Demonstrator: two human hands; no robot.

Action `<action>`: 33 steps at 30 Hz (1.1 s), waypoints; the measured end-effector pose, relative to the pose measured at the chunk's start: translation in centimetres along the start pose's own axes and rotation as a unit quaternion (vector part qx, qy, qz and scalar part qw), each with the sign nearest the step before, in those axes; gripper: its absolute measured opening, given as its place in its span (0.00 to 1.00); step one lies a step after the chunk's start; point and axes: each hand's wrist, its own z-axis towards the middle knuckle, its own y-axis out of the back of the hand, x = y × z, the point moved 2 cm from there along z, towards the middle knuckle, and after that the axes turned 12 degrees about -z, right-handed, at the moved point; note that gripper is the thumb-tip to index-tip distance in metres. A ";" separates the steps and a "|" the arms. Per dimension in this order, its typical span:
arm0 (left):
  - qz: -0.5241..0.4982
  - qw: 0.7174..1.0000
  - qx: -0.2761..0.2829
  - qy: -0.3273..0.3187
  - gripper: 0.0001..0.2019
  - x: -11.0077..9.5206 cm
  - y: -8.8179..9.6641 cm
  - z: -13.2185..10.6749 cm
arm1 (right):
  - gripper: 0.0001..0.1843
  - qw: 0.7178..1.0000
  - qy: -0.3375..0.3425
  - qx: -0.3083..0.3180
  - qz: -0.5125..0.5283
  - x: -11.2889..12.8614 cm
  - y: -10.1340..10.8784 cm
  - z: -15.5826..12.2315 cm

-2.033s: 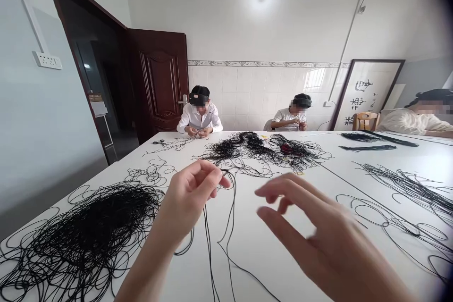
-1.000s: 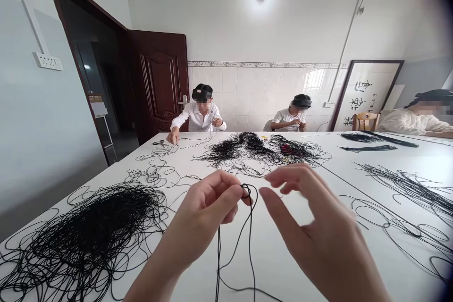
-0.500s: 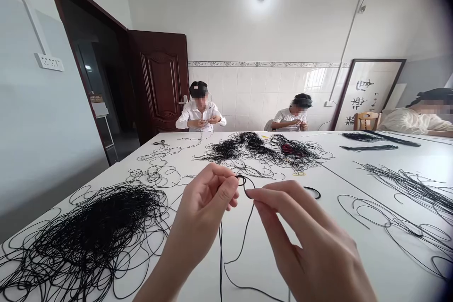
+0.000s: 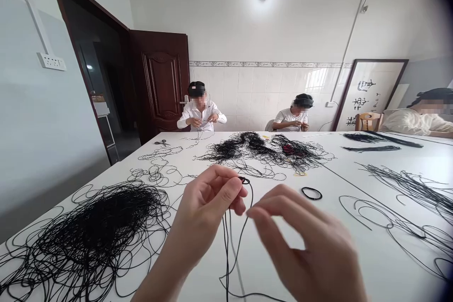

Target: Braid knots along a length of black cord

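My left hand [image 4: 208,207] pinches a thin black cord [image 4: 226,250] between thumb and forefinger above the table. A small loop [image 4: 245,180] of the cord stands out past those fingertips. From the loop one strand curves down to my right hand [image 4: 300,236], whose thumb and forefinger are closed at the strand. Their exact grip is partly hidden. Below, the cord hangs in several strands and runs along the tabletop. A large tangled heap of black cord [image 4: 102,222] lies to the left of my left hand.
On the white table [image 4: 198,269] lie a black ring [image 4: 312,193], more cord piles [image 4: 226,148], cord bundles [image 4: 410,184] at right and scissors [image 4: 162,142] at the far left. Two people sit across the table, another at the far right. A dark door [image 4: 164,80] stands behind.
My right hand has moved down the strand, away from the loop. The left hand keeps its pinch, and the black ring now shows fully beyond my right hand.
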 end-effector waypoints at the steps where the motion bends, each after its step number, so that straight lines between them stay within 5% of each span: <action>1: 0.000 1.000 0.007 0.002 0.07 -0.1 0.0 0.0 | 0.07 1.000 -0.027 -0.008 -0.006 -0.3 0.3 0.1; 8: 0.042 0.998 0.032 0.039 0.09 0.1 0.2 -0.2 | 0.07 0.979 -0.161 0.115 0.048 -2.0 0.8 0.3; 33: 0.104 0.981 0.098 0.133 0.05 1.2 -1.4 -0.2 | 0.07 0.985 -0.158 -0.060 0.025 -3.1 1.2 0.8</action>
